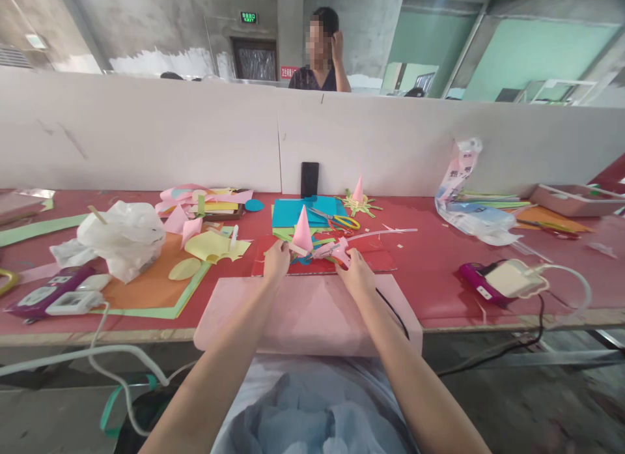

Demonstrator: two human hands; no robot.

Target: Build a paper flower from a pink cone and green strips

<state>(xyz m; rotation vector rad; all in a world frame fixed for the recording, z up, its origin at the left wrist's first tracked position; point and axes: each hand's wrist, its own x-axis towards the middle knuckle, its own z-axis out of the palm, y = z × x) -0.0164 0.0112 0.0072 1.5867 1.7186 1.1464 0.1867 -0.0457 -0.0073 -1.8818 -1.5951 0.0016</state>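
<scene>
My right hand (358,271) is wrapped round a pink glue gun (336,249), its nozzle pointing left. A clear glue stick (383,232) appears to trail from its back. My left hand (277,258) is closed at the left of an upright pink paper cone (303,232), pinching the end of a pale paper strip (298,249) at the cone's base. Blue and green paper pieces lie under the cone on a red board (385,262). Just behind are yellow-handled scissors (346,221) on blue paper sheets (288,213). My left fingertips are partly hidden.
A second pink cone (358,191) stands on green strips behind. Paper scraps and a crumpled white plastic bag (122,236) lie left. Power strips (49,294) sit on both sides. A phone (309,179) leans on the white partition (195,135); a person (319,56) is beyond it.
</scene>
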